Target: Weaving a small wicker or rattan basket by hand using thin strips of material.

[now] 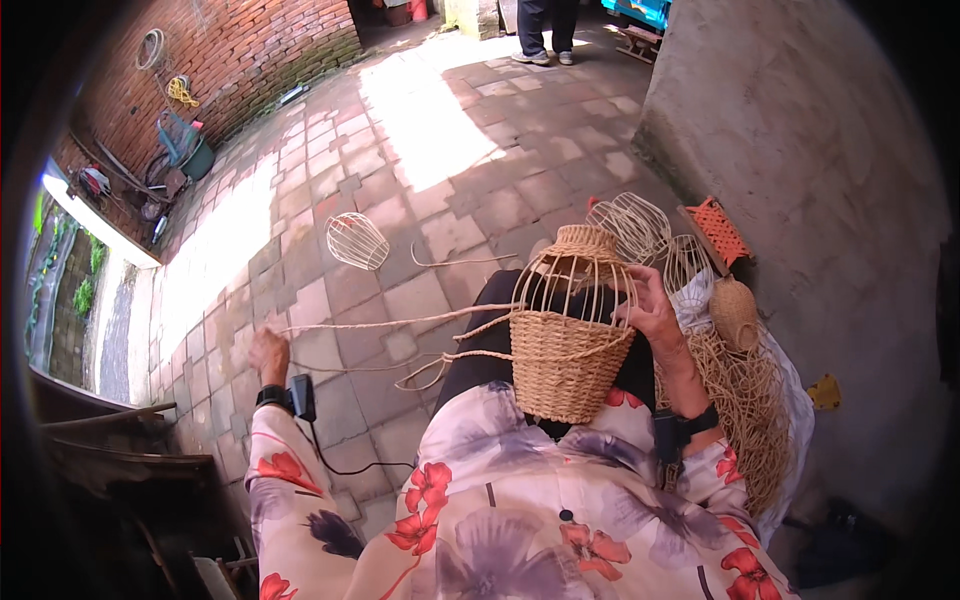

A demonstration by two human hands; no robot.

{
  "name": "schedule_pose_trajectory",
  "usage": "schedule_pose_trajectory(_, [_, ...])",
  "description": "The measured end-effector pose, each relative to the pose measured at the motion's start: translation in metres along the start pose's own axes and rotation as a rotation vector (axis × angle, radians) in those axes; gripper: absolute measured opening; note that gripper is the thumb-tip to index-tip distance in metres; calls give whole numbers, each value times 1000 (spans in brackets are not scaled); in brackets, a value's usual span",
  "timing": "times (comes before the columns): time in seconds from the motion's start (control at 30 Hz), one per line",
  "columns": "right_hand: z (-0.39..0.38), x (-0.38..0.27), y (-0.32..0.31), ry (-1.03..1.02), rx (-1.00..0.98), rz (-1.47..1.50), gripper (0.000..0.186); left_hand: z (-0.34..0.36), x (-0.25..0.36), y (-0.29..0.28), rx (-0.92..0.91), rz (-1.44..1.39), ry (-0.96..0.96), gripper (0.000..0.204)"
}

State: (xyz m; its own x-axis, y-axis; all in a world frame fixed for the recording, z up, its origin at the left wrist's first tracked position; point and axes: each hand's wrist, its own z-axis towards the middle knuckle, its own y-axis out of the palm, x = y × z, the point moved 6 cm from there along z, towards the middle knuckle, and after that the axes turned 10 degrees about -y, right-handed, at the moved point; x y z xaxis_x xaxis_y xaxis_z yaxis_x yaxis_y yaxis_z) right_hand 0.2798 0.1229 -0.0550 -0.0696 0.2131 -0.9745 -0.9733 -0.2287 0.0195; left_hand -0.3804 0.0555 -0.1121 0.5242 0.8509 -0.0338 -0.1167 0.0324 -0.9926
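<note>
A partly woven basket [571,372] rests on my lap, its lower part closely woven and bare ribs [560,292] rising to a narrower woven rim [585,240]. My right hand [655,312] is closed on the ribs at the basket's right side. Far out to the left, my left hand [268,352] is closed on a twisted cord [400,322] that runs taut to the basket's wall. Another loose strand [425,378] loops out from the basket's left side, below the taut cord.
At my right lies a heap of cord [745,420] on white sheeting, with a small woven piece [735,312] on it. Wire-like rib frames [632,228] lie beside an orange crate [722,232]. Another frame [357,241] sits on the paving. A person [546,30] stands far off.
</note>
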Motion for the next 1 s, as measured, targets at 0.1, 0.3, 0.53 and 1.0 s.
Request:
schedule_pose_trajectory(0.1, [-7, 3, -4, 55, 59, 48, 63, 11, -65, -2, -53, 64, -155, 25])
schedule_pose_trajectory(0.3, [-5, 9, -3, 48, 42, -28, 60, -139, 126, -43, -568, -963, 454, 28])
schedule_pose_trajectory(0.53, [-5, 5, 4, 25, 62, -26, 57, -289, 217, -96, -1206, -1059, 828, 23])
schedule_pose_trajectory(1.0, [-1, 1, 3, 29, 76, -54, 57, -255, 218, -58, -1200, -971, 882, 32])
